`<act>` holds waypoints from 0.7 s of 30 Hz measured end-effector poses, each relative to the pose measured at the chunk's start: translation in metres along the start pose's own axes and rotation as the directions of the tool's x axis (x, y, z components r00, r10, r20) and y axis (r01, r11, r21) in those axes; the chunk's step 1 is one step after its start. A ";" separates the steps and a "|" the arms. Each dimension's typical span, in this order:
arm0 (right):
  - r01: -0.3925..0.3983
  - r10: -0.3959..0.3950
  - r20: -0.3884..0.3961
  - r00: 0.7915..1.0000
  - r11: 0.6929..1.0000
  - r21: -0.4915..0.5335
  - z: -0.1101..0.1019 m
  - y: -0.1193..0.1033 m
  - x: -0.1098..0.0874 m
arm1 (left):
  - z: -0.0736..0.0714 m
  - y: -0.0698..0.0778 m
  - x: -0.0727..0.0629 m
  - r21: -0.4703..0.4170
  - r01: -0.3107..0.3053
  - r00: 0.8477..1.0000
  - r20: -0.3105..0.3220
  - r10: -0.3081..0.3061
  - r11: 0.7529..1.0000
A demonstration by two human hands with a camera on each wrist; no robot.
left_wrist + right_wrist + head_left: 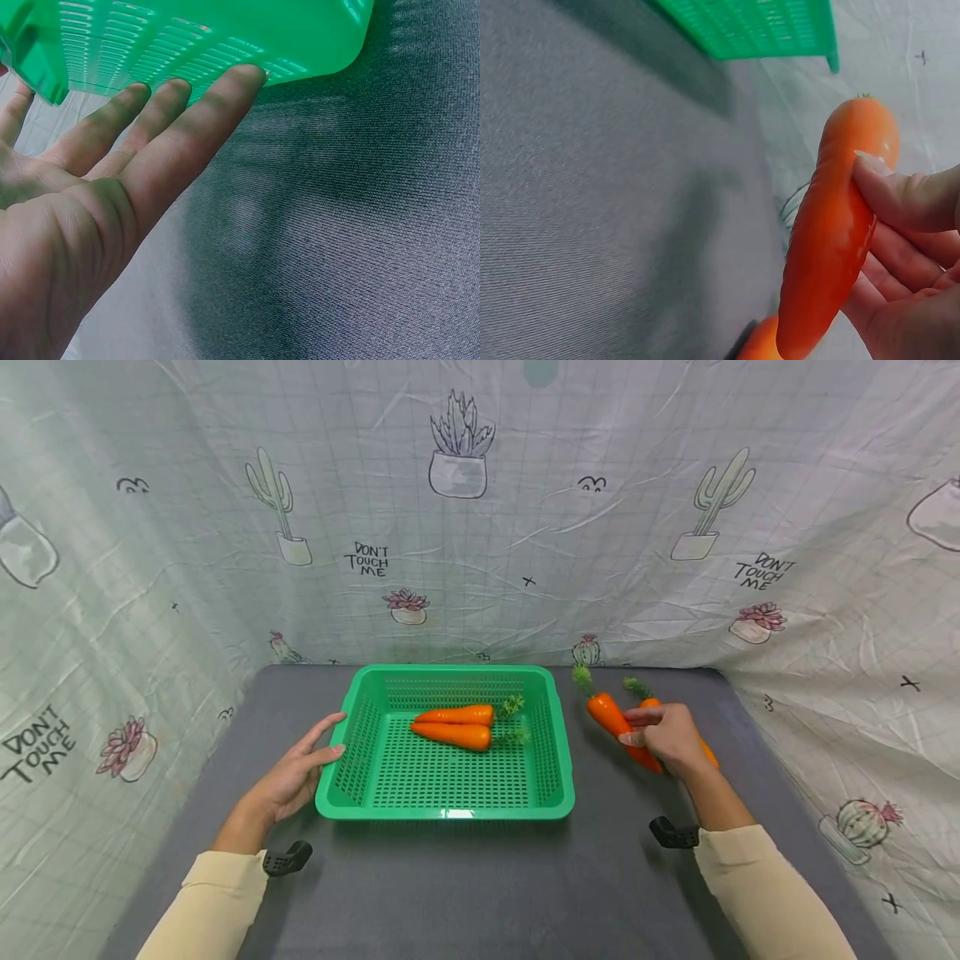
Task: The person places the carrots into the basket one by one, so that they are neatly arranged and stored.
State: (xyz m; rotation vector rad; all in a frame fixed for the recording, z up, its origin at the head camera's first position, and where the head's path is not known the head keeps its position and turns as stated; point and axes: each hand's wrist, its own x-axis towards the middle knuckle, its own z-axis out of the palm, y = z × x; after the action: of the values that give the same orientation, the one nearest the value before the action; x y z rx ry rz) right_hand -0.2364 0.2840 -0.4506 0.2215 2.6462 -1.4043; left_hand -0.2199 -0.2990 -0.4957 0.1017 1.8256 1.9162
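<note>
At far left, the left hand (288, 781) is extended, fingers straight and spread, fingertips against the left side of the green basket (450, 814). The basket stands on the grey table (465, 893). On the basket floor, two carrots (452, 737) lie side by side and touching, tips to the left, green tops to the right. Right of the basket, well apart from the left hand, the right hand (672, 741) pinches the held carrot (607, 713) between thumb and fingers. The green top of the held carrot points to the rear, its tip to the front right; the right wrist view shows it raised above the table. Farther right, a fourth carrot (708, 752) is partly hidden by the right hand. A printed cloth (480, 602) hangs behind the table and along both sides
</note>
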 end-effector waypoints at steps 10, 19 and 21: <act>0.027 -0.026 0.027 0.999 0.998 -0.054 -0.003 -0.021 -0.006 | 0.000 0.003 -0.001 0.007 -0.013 1.000 0.006 0.013 1.000; 0.040 -0.035 0.067 0.997 0.996 -0.080 -0.001 -0.032 -0.009 | 0.000 0.002 -0.001 -0.001 0.008 1.000 -0.017 -0.008 1.000; 0.045 -0.039 0.079 0.996 0.996 -0.081 -0.001 -0.035 -0.009 | 0.000 0.002 -0.001 0.000 0.008 1.000 -0.019 -0.008 1.000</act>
State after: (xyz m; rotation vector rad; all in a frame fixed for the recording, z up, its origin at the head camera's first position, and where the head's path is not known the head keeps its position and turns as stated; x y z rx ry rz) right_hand -0.2338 0.2650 -0.4202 0.1002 2.6529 -1.2845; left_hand -0.2192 -0.2991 -0.4933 0.0764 1.8355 1.9179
